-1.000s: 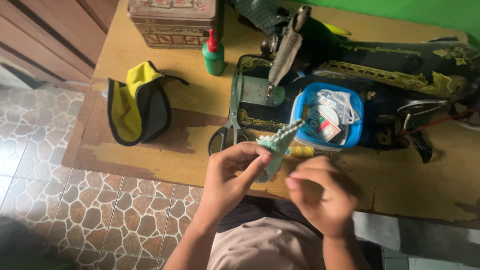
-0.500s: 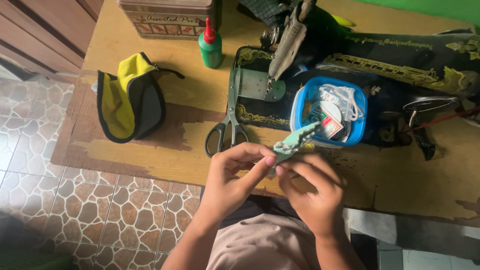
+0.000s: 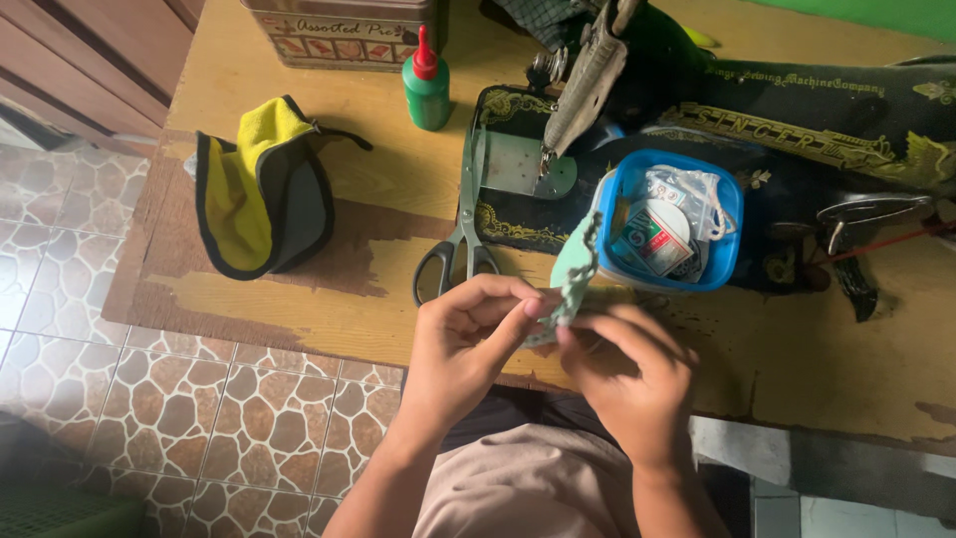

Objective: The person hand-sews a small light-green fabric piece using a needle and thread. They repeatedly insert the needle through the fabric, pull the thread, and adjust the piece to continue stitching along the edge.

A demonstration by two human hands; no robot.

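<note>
at the far left of the wooden table (image 3: 299,299) lies a yellow and black pouch (image 3: 261,189), unzipped and gaping, with nothing reaching for it. farther back stand a decorated tin (image 3: 339,30) and a small green bottle with a red tip (image 3: 427,88). right of the pouch, a pair of scissors (image 3: 461,224) lies flat, handles toward the near edge, not in either hand.

at the near edge, the left hand (image 3: 463,344) is narrowed into a pinch on the small pale green cloth piece (image 3: 571,282), thumb and fingertips closed on its lower end. the right hand (image 3: 632,374) meets it from the other side, fingers curled tight on the same piece; whether it also holds a needle or thread cannot be told. the piece stands up between both hands, just in front of the blue plastic tub (image 3: 669,224) of small sewing bits.

beyond that sits the black sewing machine (image 3: 797,139), with no cloth under its foot. judging by this, the piece is in the middle of hand work: held and being fiddled with, not set down, not cut, not fed to the machine.
</note>
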